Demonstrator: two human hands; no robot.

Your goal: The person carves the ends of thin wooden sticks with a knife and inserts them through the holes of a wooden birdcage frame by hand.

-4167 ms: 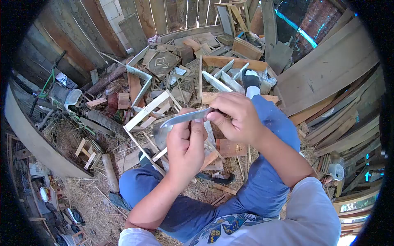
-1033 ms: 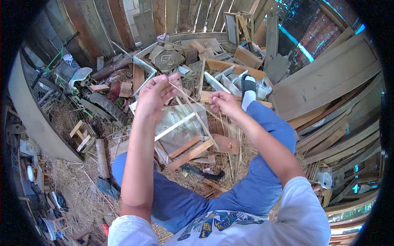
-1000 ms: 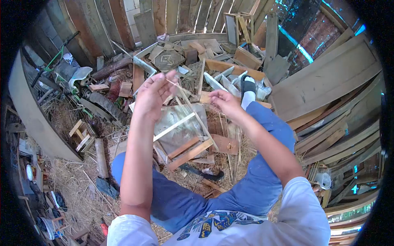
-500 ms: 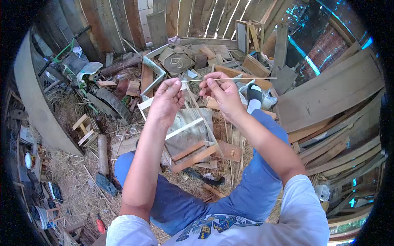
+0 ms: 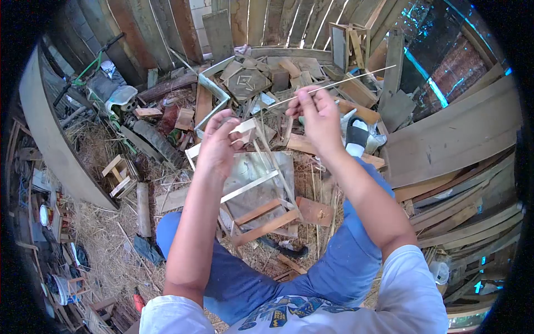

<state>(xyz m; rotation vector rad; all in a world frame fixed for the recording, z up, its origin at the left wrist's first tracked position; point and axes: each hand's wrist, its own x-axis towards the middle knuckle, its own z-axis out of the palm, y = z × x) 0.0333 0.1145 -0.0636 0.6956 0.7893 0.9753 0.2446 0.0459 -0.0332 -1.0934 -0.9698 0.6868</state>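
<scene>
A thin, pale wooden stick [image 5: 361,76] is pinched between the thumb and fingers of my right hand [image 5: 318,119]. It slants up to the right, and its lower left end stops short of my left hand [image 5: 218,143]. The fingers of my left hand are loosely curled and apart, with nothing visible in them. Below both hands, between my knees, stands a small wooden frame [image 5: 250,186] of light slats with browner slats nearer me. A greyish panel [image 5: 245,167] shows through it.
Scrap wood [image 5: 245,83] is heaped ahead by the plank wall [image 5: 267,25]. A green-framed machine with a wheel [image 5: 153,142] stands at left. Long boards [image 5: 456,133] lean at right. Straw [image 5: 94,234], a log [image 5: 143,209] and a red object [image 5: 138,300] are at lower left.
My left hand has come off the stick and moved slightly down and left. My right hand has moved right, and the stick now tilts upward to the right.
</scene>
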